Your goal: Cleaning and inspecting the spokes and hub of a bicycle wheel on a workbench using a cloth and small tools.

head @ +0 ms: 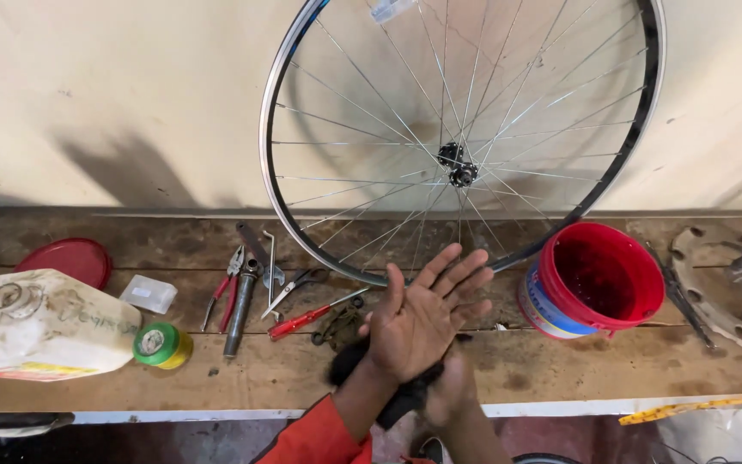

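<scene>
My left hand is held palm up with its fingers spread, above the front of a wooden bench. Under and behind it, my right hand grips a black cloth that bunches against my left wrist and the back of that hand. A red sleeve covers my left forearm. Just beyond my fingertips, a spoked bicycle wheel without a tyre leans upright against the pale wall.
A red bucket stands to the right, with rusty metal parts past it. To the left lie red-handled pliers, a wrench, a red-handled screwdriver, a white jerrycan and a red lid.
</scene>
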